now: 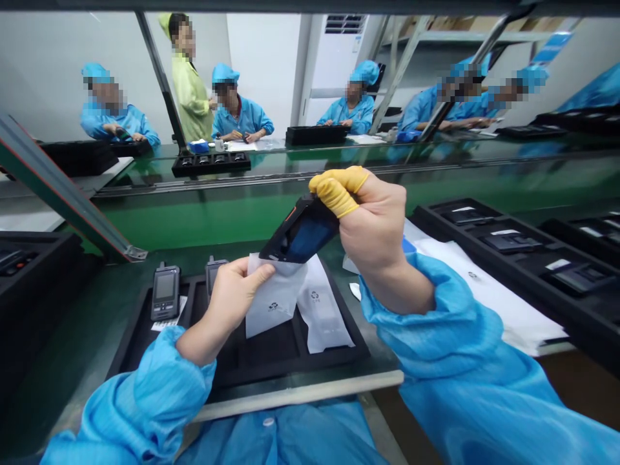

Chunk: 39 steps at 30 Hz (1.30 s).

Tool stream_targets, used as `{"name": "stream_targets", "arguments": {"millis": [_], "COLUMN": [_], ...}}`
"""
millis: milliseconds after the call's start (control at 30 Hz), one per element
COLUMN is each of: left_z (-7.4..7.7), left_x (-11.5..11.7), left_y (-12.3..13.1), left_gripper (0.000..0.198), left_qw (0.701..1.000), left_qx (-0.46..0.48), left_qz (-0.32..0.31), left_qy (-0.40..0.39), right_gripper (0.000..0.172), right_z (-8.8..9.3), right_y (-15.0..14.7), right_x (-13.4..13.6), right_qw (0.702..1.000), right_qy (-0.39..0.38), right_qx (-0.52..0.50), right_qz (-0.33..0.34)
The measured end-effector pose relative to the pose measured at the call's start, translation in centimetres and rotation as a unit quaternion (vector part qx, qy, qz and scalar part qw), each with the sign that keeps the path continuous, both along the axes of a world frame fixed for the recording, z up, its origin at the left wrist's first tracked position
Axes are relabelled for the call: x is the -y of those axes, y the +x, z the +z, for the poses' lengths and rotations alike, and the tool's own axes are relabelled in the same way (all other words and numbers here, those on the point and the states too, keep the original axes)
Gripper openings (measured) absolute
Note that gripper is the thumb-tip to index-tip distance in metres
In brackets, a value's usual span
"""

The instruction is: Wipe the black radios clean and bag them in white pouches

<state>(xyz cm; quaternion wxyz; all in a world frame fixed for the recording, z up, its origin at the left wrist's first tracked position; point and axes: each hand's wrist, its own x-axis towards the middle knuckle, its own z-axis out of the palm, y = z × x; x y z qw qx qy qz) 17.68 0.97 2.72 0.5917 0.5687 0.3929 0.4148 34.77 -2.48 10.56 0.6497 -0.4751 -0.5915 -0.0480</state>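
Observation:
My right hand (371,216), with yellow covers on its thumb and a finger or two, grips the top of a black handheld device (307,232). The device is tilted, and its lower end meets the mouth of a white translucent bag (271,300). My left hand (232,297) pinches that bag at its upper left edge. Below them lies a black foam tray (271,371). A second white bag (324,310) rests in its right compartment. An upright-lying device with a small screen (165,292) sits at the tray's left, and another (213,271) is partly behind my left hand.
On the right, a long black tray (513,258) holds several devices beside a stack of white bags (465,278). A slanted metal post (72,187) and another black tray (43,258) stand left. Several people work across the green conveyor (217,210).

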Motion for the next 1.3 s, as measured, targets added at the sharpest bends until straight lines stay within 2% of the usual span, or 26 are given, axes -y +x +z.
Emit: {"name": "stream_targets", "arguments": {"millis": [167,333,433,533,667,767,933,1067,1167,1233,1300], "left_z": [0.6,1.1,1.0,0.8,0.4,0.4,1.4,2.3,2.9,3.3,3.3], "left_x": [0.3,0.5,0.5,0.5,0.9,1.1,1.1,1.8,2.8,3.0,2.3], "left_y": [0.3,0.6,0.7,0.5,0.2,0.3,0.7,0.9,1.0,1.3,1.8], "left_gripper": [0.035,0.037,0.048,0.059,0.057,0.049,0.042,0.037,0.035,0.036,0.038], "left_qw": [0.999,0.997,0.996,0.996,0.996,0.991,0.975,0.967,0.978,0.989,0.993], "left_qx": [0.035,0.043,0.061,0.061,0.022,-0.004,-0.045,-0.042,-0.025,0.023,0.083], "left_qz": [-0.033,-0.057,-0.067,-0.066,-0.042,0.009,0.073,0.078,0.030,0.006,0.009], "left_qy": [-0.019,-0.002,0.002,0.015,0.073,0.135,0.206,0.237,0.206,0.149,0.080], "right_gripper": [0.018,0.014,0.010,0.009,0.010,0.009,0.006,0.012,0.016,0.016,0.016], "right_z": [0.2,-0.2,-0.9,-1.5,-1.7,-1.8,-2.4,-2.6,-2.8,-3.0,-3.3], "right_y": [0.0,-0.2,-0.5,-0.6,-0.4,-0.7,-1.6,-0.8,0.9,2.2,3.4], "right_x": [-0.2,-0.4,-0.3,-0.1,-0.1,-0.1,0.9,1.8,2.3,2.7,3.2], "right_qw": [0.999,0.993,0.987,0.986,0.988,0.987,0.967,0.977,0.988,0.992,0.992], "right_qy": [-0.021,-0.088,-0.115,-0.128,-0.121,-0.130,-0.186,-0.158,-0.128,-0.120,-0.120], "right_qx": [0.000,0.038,0.061,0.078,0.064,0.076,0.161,0.123,0.049,0.006,-0.028], "right_qz": [0.027,0.070,0.091,0.077,0.068,0.060,0.065,0.076,0.074,0.047,0.014]}}
